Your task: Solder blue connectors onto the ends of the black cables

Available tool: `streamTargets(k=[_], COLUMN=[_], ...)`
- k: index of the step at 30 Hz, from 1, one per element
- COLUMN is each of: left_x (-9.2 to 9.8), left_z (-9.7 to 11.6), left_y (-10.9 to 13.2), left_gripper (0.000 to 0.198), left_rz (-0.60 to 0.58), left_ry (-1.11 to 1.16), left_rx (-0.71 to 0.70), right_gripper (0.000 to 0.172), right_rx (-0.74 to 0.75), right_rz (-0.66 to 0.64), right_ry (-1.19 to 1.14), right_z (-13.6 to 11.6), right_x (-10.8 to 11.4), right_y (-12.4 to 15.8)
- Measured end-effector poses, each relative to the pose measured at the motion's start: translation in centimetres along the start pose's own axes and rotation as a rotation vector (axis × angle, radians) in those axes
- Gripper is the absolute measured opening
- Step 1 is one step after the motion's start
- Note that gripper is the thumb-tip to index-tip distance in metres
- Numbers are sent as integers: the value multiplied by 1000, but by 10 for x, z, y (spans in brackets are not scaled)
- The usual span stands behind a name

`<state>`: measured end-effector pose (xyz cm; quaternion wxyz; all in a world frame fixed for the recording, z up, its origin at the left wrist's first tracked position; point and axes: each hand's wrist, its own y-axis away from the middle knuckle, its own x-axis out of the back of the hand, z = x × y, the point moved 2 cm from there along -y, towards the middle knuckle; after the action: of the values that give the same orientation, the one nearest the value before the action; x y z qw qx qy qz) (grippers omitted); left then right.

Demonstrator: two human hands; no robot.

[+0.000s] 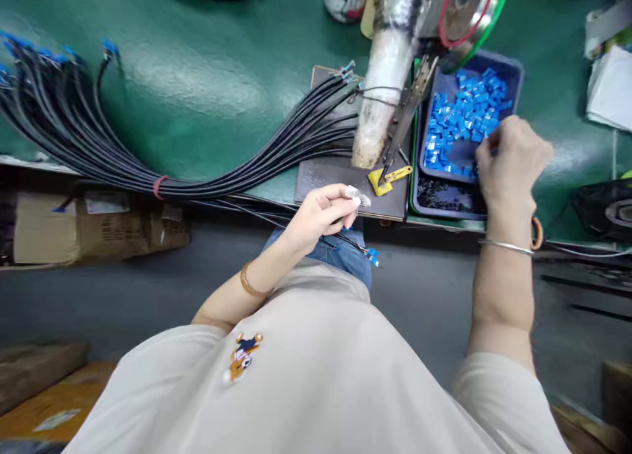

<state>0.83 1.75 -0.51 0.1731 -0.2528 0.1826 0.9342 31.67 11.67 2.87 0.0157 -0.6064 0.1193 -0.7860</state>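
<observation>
My left hand is closed in a pinch near the table's front edge. White material covers its thumb and fingertip, and what lies between them is too small to make out. Below it, thin black cables with blue connectors at their ends hang over my lap. My right hand reaches over the right side of a grey-blue tray. Its fingers are curled together at the small blue connector housings; anything in them is hidden.
A bundle of black cables, tied with a red band, crosses the green table. A white-wrapped post and a yellow piece stand over a dark board. A lower tray holds small black parts. Cardboard boxes sit below.
</observation>
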Motion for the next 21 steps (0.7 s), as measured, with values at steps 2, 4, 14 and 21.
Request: streamTargets(k=[2,4,14,21], left_x=[-3,-5,-12,-17], left_z=[0,1,4,3], left_y=[1,0,-11,-15], left_gripper=[15,17,29,19], left_rz=[11,28,84,94], left_ry=[-39,-80,-206,-183], left_rx=[17,20,-107,-187], right_gripper=[10,5,14,17], right_rx=[-60,-91,60,131], right_rz=[155,293,114,431], right_ry=[-72,-236,-1558,-1232], right_z=[5,5,-78,-111], right_x=[10,21,57,53], right_y=[8,21,126,146])
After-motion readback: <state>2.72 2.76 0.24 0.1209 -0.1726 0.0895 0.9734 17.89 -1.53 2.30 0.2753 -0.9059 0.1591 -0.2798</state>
